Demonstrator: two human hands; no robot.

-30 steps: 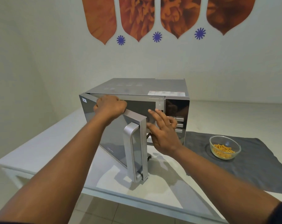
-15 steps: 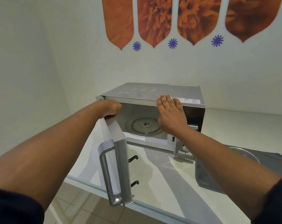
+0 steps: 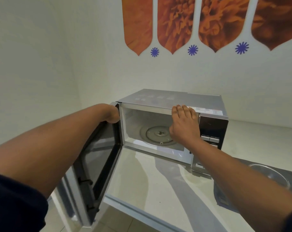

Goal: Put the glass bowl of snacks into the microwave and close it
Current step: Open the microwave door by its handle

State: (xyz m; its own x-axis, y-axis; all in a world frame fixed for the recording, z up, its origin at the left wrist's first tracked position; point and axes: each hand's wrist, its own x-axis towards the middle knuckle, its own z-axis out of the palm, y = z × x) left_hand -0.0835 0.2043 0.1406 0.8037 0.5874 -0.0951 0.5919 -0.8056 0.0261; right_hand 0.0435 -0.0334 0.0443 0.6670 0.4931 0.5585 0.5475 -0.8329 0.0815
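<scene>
A silver microwave [image 3: 178, 97] stands on a white table, its door [image 3: 98, 154] swung wide open to the left. Inside I see the white cavity and the round turntable [image 3: 157, 134], with nothing on it. My left hand [image 3: 111, 113] grips the door's top edge near the hinge. My right hand [image 3: 185, 124] lies flat against the microwave's front frame, fingers over the top edge beside the control panel. Only the rim of the glass bowl [image 3: 272, 174] shows at the right, behind my right forearm; its snacks are hidden.
The bowl sits on a dark grey cloth [image 3: 225, 198] on the right of the white table [image 3: 150, 178]. The table's front edge runs just below the open door. A wall with orange decorations rises close behind the microwave.
The door has swung from partly open to fully open to the left, with my left hand on it. My right hand moved from the door edge up onto the microwave's frame.
</scene>
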